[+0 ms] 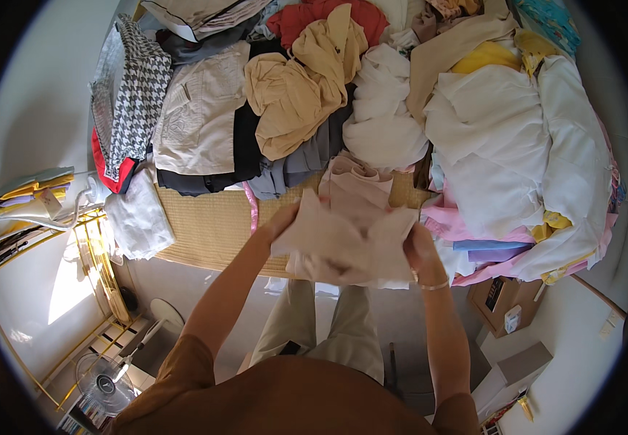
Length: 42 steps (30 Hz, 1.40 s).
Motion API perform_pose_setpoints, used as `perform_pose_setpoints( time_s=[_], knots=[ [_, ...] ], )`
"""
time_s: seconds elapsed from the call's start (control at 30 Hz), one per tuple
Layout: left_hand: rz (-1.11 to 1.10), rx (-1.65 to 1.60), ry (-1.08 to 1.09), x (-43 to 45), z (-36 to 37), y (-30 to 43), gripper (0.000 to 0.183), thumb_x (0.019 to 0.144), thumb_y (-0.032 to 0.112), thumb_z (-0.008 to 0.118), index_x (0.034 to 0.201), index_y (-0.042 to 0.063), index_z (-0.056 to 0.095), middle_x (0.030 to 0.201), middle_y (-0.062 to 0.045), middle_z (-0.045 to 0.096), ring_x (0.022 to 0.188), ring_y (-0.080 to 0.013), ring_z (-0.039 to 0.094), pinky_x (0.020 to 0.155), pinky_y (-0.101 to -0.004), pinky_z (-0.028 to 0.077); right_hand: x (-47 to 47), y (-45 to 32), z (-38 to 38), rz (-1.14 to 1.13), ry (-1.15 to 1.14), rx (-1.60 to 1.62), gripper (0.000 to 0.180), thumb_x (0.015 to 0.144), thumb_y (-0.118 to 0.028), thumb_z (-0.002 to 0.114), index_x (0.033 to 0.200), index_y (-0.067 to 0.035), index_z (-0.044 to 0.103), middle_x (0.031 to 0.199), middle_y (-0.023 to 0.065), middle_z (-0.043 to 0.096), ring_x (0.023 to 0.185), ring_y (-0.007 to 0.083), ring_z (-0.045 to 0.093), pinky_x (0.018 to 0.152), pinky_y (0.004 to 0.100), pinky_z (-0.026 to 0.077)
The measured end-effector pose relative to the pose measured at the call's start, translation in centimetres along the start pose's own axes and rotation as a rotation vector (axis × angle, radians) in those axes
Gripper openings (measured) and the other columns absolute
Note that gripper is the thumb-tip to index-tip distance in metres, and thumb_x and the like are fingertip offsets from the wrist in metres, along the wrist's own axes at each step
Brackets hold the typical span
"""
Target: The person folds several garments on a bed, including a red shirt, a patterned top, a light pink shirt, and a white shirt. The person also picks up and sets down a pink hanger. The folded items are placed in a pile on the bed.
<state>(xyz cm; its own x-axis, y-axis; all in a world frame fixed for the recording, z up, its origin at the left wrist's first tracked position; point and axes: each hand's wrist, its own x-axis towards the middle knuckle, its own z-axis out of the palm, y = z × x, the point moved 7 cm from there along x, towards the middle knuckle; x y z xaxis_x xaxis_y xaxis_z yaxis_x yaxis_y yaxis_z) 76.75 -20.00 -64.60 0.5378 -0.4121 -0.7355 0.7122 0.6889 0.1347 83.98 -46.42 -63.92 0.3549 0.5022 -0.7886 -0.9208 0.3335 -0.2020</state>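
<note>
A pale pinkish-beige garment (325, 239) hangs between my two hands above the near edge of the woven mat (200, 228). My left hand (285, 217) grips its left side, and my right hand (421, 247) grips its right side; the cloth hides some of the fingers. The garment is blurred and partly bunched in the middle. Just beyond it lies a folded cloth of similar colour (355, 176); I cannot tell whether the two are joined. A rumpled white cloth (384, 114) rests farther back.
Piled clothes fill the far side, among them tan trousers (303, 87), a houndstooth garment (140, 92) and a large white garment (488, 141). A folded white cloth (140, 217) lies at the left edge. A standing fan (105, 383) and a brown cabinet (501, 304) flank me below.
</note>
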Motion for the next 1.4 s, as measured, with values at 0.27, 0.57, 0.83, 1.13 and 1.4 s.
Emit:
perform_pose_setpoints(
  time_s=[0.27, 0.57, 0.83, 1.13, 1.4],
  knots=[
    [0.284, 0.053, 0.270, 0.9, -5.3, 0.4, 0.056, 0.098, 0.037, 0.058, 0.144, 0.011, 0.040, 0.125, -0.007, 0.058, 0.112, -0.0166, 0.057, 0.098, -0.0344, 0.044, 2.7, -1.8, -5.5, -0.350, 0.175, 0.040, 0.042, 0.098, -0.010, 0.050, 0.138, 0.000, 0.040, 0.123, 0.0143, 0.059, 0.114, 0.0243, 0.059, 0.097, 0.0356, 0.048],
    [0.271, 0.698, 0.591, -2.6, -9.3, -8.2, 0.055, 0.077, 0.014, 0.082, 0.123, 0.003, 0.054, 0.109, -0.010, 0.062, 0.094, -0.0164, 0.062, 0.080, -0.0298, 0.052, 3.0, -3.2, -4.7, -0.391, 0.053, 0.071, 0.055, 0.096, -0.015, 0.055, 0.144, -0.001, 0.033, 0.135, 0.0203, 0.051, 0.120, 0.0302, 0.055, 0.098, 0.0386, 0.047],
    [0.268, 0.824, 0.643, -2.5, -9.7, -11.5, 0.047, 0.071, 0.028, 0.087, 0.100, -0.001, 0.063, 0.088, -0.006, 0.067, 0.078, -0.0137, 0.062, 0.070, -0.0286, 0.050, -1.9, -0.4, -7.6, -0.453, 0.572, -0.360, 0.040, 0.092, -0.020, 0.062, 0.124, 0.002, 0.050, 0.115, 0.0128, 0.064, 0.103, 0.0172, 0.063, 0.083, 0.0296, 0.049],
    [0.108, 0.580, 0.612, -5.0, -5.4, -9.8, 0.045, 0.076, 0.026, 0.083, 0.106, -0.002, 0.065, 0.094, -0.006, 0.068, 0.081, -0.0135, 0.063, 0.070, -0.0280, 0.051, -1.9, 9.1, -3.7, -0.250, 0.671, -0.961, 0.053, 0.082, -0.021, 0.078, 0.118, 0.009, 0.053, 0.105, 0.0171, 0.067, 0.095, 0.0203, 0.065, 0.082, 0.0296, 0.053],
    [0.117, -0.033, 0.438, -12.4, 1.8, -10.7, 0.050, 0.078, 0.007, 0.081, 0.119, 0.001, 0.054, 0.109, -0.010, 0.065, 0.093, -0.0191, 0.067, 0.075, -0.0319, 0.057, -9.8, 9.2, 1.2, 0.042, 0.218, -0.073, 0.038, 0.083, -0.009, 0.073, 0.116, 0.006, 0.061, 0.107, 0.0130, 0.068, 0.095, 0.0216, 0.066, 0.081, 0.0314, 0.054]
  ],
)
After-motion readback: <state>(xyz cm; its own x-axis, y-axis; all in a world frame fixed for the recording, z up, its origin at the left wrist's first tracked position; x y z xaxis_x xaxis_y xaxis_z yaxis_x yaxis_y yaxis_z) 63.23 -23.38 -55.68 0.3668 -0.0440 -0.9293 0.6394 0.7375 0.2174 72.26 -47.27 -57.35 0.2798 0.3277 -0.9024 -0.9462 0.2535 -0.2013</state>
